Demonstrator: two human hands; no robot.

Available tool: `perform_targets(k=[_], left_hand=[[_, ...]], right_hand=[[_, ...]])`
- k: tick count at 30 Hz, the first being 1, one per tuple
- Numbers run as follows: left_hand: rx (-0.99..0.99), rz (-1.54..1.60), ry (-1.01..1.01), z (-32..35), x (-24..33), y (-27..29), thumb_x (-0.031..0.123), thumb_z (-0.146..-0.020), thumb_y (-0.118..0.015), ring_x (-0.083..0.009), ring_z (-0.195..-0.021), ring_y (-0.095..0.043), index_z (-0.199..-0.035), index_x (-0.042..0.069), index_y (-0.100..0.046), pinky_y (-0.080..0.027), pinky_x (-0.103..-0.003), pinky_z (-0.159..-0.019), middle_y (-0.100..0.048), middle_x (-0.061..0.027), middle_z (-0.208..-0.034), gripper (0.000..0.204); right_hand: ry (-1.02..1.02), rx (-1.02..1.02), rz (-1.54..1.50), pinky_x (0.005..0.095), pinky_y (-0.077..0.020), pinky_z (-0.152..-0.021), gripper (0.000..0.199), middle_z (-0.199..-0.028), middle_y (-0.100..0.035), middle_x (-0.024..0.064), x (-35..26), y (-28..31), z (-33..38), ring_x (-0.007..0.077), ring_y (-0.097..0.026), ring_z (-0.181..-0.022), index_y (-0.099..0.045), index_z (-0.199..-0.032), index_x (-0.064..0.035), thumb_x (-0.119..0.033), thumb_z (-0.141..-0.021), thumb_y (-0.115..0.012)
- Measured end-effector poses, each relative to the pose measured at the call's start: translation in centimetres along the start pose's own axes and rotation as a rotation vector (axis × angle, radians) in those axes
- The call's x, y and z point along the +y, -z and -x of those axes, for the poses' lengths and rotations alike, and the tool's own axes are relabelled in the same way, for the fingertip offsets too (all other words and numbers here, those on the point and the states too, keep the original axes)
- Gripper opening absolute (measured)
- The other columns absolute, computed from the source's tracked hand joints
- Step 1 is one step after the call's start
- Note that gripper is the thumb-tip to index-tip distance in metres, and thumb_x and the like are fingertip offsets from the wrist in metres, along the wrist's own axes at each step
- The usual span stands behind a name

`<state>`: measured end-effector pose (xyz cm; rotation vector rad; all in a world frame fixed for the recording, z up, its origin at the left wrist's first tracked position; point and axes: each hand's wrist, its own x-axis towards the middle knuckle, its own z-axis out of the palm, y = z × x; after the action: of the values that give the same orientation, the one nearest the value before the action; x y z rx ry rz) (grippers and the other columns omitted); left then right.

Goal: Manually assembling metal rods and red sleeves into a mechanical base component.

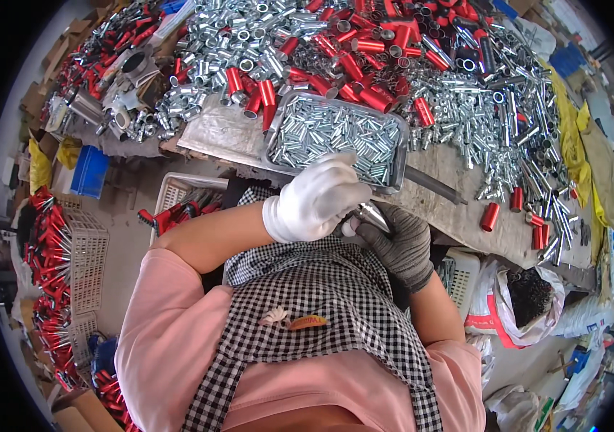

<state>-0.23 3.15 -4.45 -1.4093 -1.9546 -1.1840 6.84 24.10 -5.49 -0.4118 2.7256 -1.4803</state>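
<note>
There are two hands, one left hand [321,200] and one right hand [402,246], with one white glove [307,209] and one grey glove [409,252]. I count one shiny metal piece [374,216], one metal tray [401,155], one dark bar [435,185], one checked apron [307,281] and at least four plastic crates [87,255]. On the right end of the bench [444,212] there are at least four red tubes [490,217]. The small pins [339,137] in the tray are too many for counting

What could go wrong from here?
The shiny metal part in the gloved right hand might slip. The left hand, close to the tray of small metal pins, might bump it and spill some. Loose red tubes near the bench edge could roll off.
</note>
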Motion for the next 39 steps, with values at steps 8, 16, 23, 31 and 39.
perform_targets(k=[8, 16, 23, 31, 39], left_hand=[[0.173, 0.015, 0.353, -0.4, 2.7, -0.6, -0.006, -0.080, -0.061, -0.0342, -0.075, -0.064, -0.101, -0.002, -0.060, -0.052, -0.039, -0.068, -0.064, -0.0168, -0.090, 0.022], [0.094, 0.045, 0.266, -0.2, 2.3, 0.2, -0.007, -0.077, -0.062, -0.0301, -0.075, -0.061, -0.099, 0.001, -0.061, -0.051, -0.040, -0.070, -0.061, -0.0124, -0.086, 0.023], [-0.610, -0.056, -0.070, -1.3, 1.1, 2.2, 0.007, -0.071, -0.068, -0.0270, -0.089, -0.060, -0.096, 0.007, -0.066, -0.048, -0.047, -0.097, -0.058, -0.0073, -0.090, 0.025], [-0.829, 0.504, 0.896, -3.2, 0.8, 3.4, 0.022, -0.078, -0.076, -0.0143, -0.077, -0.066, -0.106, -0.004, -0.068, -0.052, -0.028, -0.071, -0.070, -0.0100, -0.083, 0.039], [-0.757, 0.267, 0.594, -3.0, 0.7, 2.7, 0.020, -0.073, -0.078, -0.0328, -0.088, -0.069, -0.112, -0.002, -0.064, -0.055, -0.039, -0.079, -0.069, -0.0187, -0.098, 0.046]], right_hand=[[0.117, 0.074, 0.214, 0.0367, -0.0548, -0.083, 0.047, -0.105, -0.072, 0.0145, -0.9, -0.4, 0.3, 0.0298, -0.071, -0.093, -0.067, -0.119, -0.0055, -0.022, -0.077, -0.080], [0.321, 0.172, 0.381, 0.0384, -0.0532, -0.054, 0.053, -0.079, -0.069, 0.0121, -0.2, -0.4, 0.1, 0.0294, -0.068, -0.063, -0.066, -0.116, -0.0094, -0.035, -0.073, -0.082], [0.401, 0.161, 0.535, 0.0380, -0.0505, -0.051, 0.050, -0.076, -0.065, 0.0093, 0.2, -0.4, 0.8, 0.0268, -0.063, -0.058, -0.066, -0.112, -0.0069, -0.032, -0.072, -0.081], [0.513, 0.247, 0.585, 0.0347, -0.0489, -0.053, 0.052, -0.088, -0.068, 0.0056, 0.5, -0.9, 1.9, 0.0220, -0.064, -0.064, -0.065, -0.113, -0.0118, -0.026, -0.068, -0.085], [0.063, -0.236, 0.023, 0.0424, -0.0545, -0.078, 0.055, -0.107, -0.068, 0.0176, 0.9, 2.1, 1.3, 0.0390, -0.068, -0.093, -0.054, -0.132, -0.0032, -0.014, -0.081, -0.073]])
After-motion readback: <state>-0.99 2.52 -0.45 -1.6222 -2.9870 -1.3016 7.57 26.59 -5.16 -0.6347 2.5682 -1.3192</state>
